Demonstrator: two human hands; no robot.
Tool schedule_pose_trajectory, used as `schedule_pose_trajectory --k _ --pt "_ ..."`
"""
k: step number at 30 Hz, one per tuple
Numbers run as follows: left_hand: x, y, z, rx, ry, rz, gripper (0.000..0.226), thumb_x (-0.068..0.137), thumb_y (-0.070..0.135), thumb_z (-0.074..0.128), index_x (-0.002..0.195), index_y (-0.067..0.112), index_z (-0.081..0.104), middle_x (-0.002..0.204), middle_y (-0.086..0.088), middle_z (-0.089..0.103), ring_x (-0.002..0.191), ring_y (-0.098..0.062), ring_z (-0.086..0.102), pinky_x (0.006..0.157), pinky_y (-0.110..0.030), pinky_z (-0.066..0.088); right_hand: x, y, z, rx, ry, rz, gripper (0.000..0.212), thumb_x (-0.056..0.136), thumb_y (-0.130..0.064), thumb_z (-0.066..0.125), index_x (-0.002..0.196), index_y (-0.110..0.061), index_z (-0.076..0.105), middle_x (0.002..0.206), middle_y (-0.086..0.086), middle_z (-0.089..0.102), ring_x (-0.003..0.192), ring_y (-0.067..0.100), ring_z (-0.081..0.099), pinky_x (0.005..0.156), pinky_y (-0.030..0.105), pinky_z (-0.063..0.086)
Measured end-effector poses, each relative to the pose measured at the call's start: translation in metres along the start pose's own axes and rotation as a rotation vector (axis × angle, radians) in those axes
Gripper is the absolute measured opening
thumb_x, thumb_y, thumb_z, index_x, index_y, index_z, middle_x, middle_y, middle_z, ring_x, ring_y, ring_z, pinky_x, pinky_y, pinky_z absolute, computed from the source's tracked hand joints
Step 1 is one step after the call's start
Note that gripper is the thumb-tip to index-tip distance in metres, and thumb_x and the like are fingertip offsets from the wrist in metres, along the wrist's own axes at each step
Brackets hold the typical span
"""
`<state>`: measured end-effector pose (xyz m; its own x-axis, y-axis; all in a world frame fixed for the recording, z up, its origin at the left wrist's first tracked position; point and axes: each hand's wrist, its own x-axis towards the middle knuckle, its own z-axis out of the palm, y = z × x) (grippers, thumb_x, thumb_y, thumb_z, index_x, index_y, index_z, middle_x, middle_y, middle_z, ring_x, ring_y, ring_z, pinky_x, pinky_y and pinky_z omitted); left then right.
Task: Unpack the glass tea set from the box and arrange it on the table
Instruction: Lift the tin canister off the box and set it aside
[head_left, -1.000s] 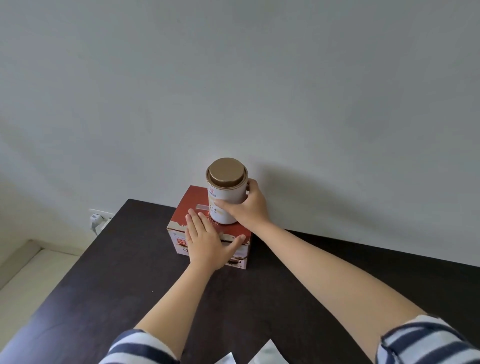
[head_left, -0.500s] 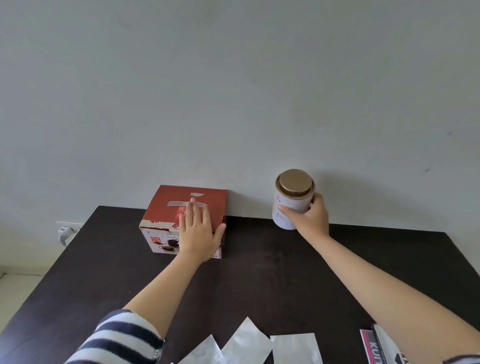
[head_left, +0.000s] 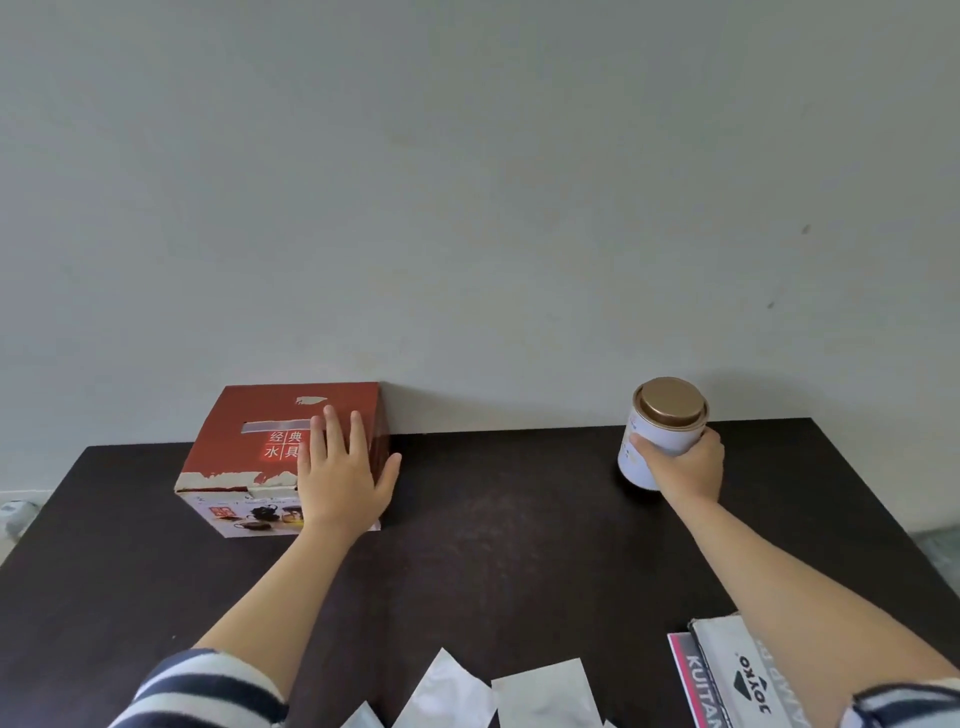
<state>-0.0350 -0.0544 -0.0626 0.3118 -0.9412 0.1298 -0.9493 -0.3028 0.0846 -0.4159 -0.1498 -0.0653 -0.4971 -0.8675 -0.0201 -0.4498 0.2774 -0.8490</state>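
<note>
Two hands busy, left hand (head_left: 343, 480) flat, fingers spread on red box (head_left: 249, 447), right hand (head_left: 685, 470) gripping white tin (head_left: 660, 431)

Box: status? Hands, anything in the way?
Left hand flat on closed box. Right hand grips tin, clear of box. Tape strip across lid.

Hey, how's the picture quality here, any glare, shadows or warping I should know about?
Head view: soft, even daylight, no harsh glare; the tin throws a faint shadow on the wall; wide-angle warping bows the table edges; the print on the box is readable, so focus is decent.
</note>
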Motion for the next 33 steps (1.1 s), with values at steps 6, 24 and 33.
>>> schedule_pose_trajectory --k 6,24,33 --pt "0.002 0.000 0.009 -0.027 0.056 0.012 0.082 0.084 0.064 0.031 0.140 0.004 0.040 0.147 -0.028 0.034 0.136 -0.045 0.031 0.103 -0.058 0.036 0.020 0.016 0.001 0.038 0.043 0.096 0.090 0.063 -0.037 0.086 0.136 -0.013 0.038 0.133 0.007 0.051 0.122 0.029 0.051 0.097 0.041 0.044" --pt "0.003 -0.002 0.011 -0.017 0.085 0.021 0.088 0.081 0.069 0.029 0.140 0.004 0.038 0.147 -0.027 0.034 0.137 -0.045 0.031 0.103 -0.057 0.036 0.048 0.002 -0.001 0.039 -0.008 0.266 0.098 0.070 -0.034 0.083 0.143 -0.006 0.024 0.140 0.014 0.045 0.127 0.034 0.046 0.103 0.043 0.040" --pt "0.001 0.002 0.000 0.000 -0.027 0.013 0.096 0.082 0.075 0.029 0.151 0.011 0.013 0.158 -0.019 0.008 0.146 -0.036 0.006 0.116 -0.047 0.015 -0.044 -0.047 0.042 0.069 -0.216 0.297 0.084 0.087 -0.034 0.067 0.147 -0.001 0.019 0.147 0.017 0.036 0.129 0.034 0.044 0.094 0.036 0.044"
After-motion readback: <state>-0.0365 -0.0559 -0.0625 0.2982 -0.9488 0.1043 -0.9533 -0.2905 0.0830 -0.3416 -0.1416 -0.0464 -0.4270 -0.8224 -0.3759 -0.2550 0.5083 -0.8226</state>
